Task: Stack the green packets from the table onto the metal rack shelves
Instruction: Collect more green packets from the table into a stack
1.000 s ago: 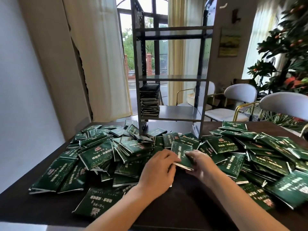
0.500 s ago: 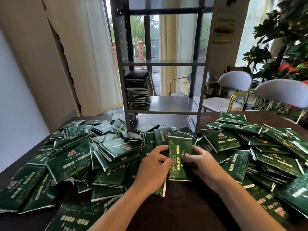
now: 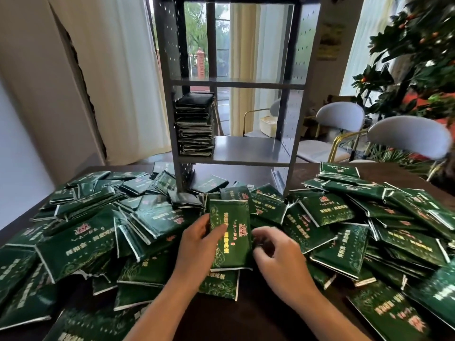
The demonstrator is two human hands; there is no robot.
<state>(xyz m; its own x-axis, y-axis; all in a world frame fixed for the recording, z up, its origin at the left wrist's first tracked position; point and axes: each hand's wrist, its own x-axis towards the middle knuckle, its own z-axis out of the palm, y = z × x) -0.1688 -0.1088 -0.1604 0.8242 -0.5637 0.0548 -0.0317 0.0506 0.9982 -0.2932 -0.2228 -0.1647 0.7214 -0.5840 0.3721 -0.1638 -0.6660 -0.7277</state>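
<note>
Task barely begun: 1 stack (image 3: 195, 125) sits on the metal rack's (image 3: 231, 82) lower shelf, many green packets (image 3: 327, 210) cover the table (image 3: 248, 313), left hand (image 3: 197, 247) grips 1 held packet (image 3: 230, 232), right hand (image 3: 277, 252) loosely curled, empty.

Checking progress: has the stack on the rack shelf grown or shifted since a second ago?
No. The stack sits against the rack's left post on the lower shelf, reaching as high as before.
</note>
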